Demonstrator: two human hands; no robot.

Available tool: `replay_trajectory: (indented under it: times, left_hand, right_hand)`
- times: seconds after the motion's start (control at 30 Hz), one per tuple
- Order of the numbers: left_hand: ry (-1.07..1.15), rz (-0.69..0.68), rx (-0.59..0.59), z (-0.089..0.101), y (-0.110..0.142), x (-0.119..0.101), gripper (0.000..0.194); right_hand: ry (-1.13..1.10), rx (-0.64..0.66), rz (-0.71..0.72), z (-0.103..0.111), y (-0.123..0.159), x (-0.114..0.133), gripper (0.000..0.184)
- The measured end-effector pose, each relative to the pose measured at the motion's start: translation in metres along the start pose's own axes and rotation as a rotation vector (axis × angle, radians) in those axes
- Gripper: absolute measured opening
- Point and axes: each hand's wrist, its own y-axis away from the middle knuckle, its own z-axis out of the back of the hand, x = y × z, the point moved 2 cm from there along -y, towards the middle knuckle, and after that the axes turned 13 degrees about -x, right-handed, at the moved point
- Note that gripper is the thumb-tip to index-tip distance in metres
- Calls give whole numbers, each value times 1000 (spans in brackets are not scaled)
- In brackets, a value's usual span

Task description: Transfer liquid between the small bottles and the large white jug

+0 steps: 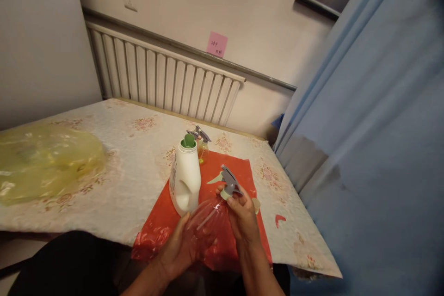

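Head view looks down on your hands at the near edge of the table, both busy with one clear spray bottle. Your left hand cups its body from below and the side, which likely steadies the rounded, slick plastic. Your right hand grips the neck, thumb on the pale collar of the grey spray head; gripping there probably gives you control of the head while the other palm bears the body. The bottle is held tilted over the red sheet, head up and away from you, perhaps so you can see the collar.

A white jug stands upright on the sheet, just beside the bottle; whether your left fingertips touch it, you cannot tell from this angle. Its mouth shows a green insert, with no cap over it. Behind the jug, partly hidden, is another sprayer. The sheet seems laid to shield the flowered cover from drips. Well apart on the left lies a yellow bag, perhaps set there to leave you elbow room.
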Motion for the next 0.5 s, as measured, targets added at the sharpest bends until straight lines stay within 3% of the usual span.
replay_trajectory:
  times: [0.23,0.5]
  left_hand:
    - [-23,47,-36,5,-1,-2,70]
    - [36,21,74,12,6,-6,59]
  right_hand:
    - [-54,-44,21,-2,-10,12,29]
    - [-92,-84,49,-3,-38,38,26]
